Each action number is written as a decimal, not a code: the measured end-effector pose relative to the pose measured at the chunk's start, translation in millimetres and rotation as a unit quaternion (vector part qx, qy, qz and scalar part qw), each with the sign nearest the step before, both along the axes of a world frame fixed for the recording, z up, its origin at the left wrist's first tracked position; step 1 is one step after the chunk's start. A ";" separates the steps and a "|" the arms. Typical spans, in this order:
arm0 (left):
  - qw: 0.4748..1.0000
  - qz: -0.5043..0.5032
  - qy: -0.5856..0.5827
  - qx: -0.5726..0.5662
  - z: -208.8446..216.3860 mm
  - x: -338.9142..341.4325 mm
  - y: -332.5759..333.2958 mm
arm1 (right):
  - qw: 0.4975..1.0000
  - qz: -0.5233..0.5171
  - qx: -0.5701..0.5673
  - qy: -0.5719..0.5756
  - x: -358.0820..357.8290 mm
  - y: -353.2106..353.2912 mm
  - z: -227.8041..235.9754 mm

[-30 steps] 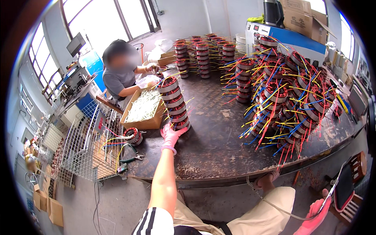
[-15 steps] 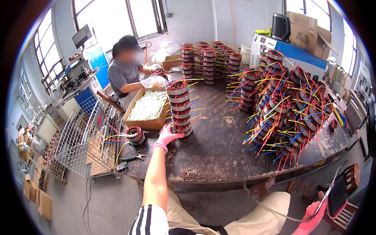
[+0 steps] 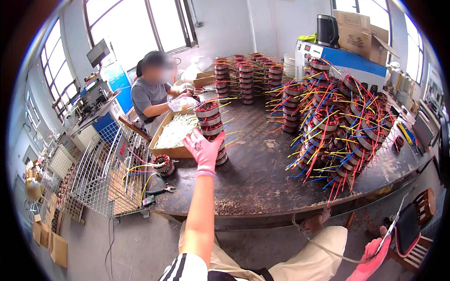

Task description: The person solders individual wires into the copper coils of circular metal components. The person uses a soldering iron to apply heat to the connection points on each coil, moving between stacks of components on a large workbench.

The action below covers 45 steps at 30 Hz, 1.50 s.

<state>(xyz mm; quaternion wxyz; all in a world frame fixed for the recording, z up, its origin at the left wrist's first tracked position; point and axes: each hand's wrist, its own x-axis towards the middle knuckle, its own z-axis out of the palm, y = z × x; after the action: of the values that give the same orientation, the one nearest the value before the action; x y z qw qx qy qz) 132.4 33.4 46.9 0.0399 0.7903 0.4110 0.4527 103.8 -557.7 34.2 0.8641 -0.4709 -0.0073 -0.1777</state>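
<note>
My left hand (image 3: 204, 151), in a pink glove, reaches across the table and wraps round the middle of a stack of wire-wound motor stators (image 3: 209, 114). The stack stands upright; red windings and yellow, blue and red leads stick out of its grey rings. My right hand (image 3: 373, 260), also pink-gloved, is low at the right, off the table. It is closed on an air blow gun (image 3: 397, 216) with a long thin nozzle, and a clear hose (image 3: 330, 253) runs from it. A single stator (image 3: 162, 164) lies left of the stack beside green-handled pliers (image 3: 161, 190).
A box of pale strips (image 3: 177, 133) sits behind the stack, near a co-worker (image 3: 152, 93). More stator stacks (image 3: 246, 84) stand at the back; a tangled pile (image 3: 337, 126) fills the right. A wire basket (image 3: 105, 173) is left of the table, a chair (image 3: 415, 229) right.
My left hand has moved up from the base of the stack to its middle. The right hand still holds the blow gun low at the right.
</note>
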 end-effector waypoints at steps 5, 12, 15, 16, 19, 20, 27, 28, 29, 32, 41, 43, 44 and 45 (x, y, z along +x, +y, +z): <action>0.989 -0.104 0.001 -0.109 31.4 -23.4 12.8 | 0.999 -0.023 0.012 0.026 -4.3 -1.1 0.8; 0.984 -0.107 -0.046 -0.132 -9.9 -34.5 6.8 | 0.999 -0.029 0.005 0.026 -6.6 -3.2 3.8; 0.989 -0.092 -0.010 -0.115 -8.2 -29.7 4.7 | 0.999 -0.026 0.000 0.022 -7.1 -2.8 4.3; 0.990 -0.086 -0.001 -0.109 -4.6 -27.0 3.2 | 0.999 -0.026 -0.002 0.023 -7.2 -2.7 4.0; 0.986 -0.025 0.144 -0.084 3.2 -16.5 7.2 | 0.999 -0.024 -0.005 0.020 -7.9 -4.0 2.6; 0.981 -0.013 0.182 -0.068 5.7 -12.8 10.3 | 1.000 -0.023 -0.005 0.018 -7.7 -4.5 1.9; 0.947 -0.078 0.263 -0.168 33.9 4.6 34.5 | 0.999 -0.025 -0.009 0.022 -7.8 -1.1 4.8; 0.940 -0.088 0.275 -0.180 39.8 3.2 31.3 | 0.999 -0.022 -0.010 0.023 -8.9 0.6 7.7; 0.965 -0.074 0.224 -0.113 20.1 10.2 47.5 | 0.999 -0.019 -0.011 0.025 -9.6 1.8 9.5; 0.914 -0.231 0.138 -0.302 32.3 11.6 37.9 | 0.999 -0.035 -0.025 0.019 -9.1 -3.3 10.4; 0.886 -0.325 0.062 -0.325 -12.7 21.5 102.2 | 0.996 -0.048 -0.051 0.050 -14.2 17.5 23.7; 0.879 -0.336 0.064 -0.334 -11.1 23.7 97.8 | 0.997 -0.048 -0.045 0.036 -11.6 14.8 20.2; 0.850 -0.377 0.027 -0.366 -11.1 22.3 95.6 | 0.998 -0.048 -0.042 0.028 -10.5 13.5 19.0; 0.819 -0.414 -0.009 -0.398 -8.7 20.3 93.9 | 0.998 -0.045 -0.044 0.028 -9.8 13.6 18.8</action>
<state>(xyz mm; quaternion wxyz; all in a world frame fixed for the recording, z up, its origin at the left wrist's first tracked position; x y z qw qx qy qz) 152.7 127.3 38.2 0.5382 0.7973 0.1890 0.1972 94.0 -544.1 53.0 0.8338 -0.5126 0.0299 -0.2028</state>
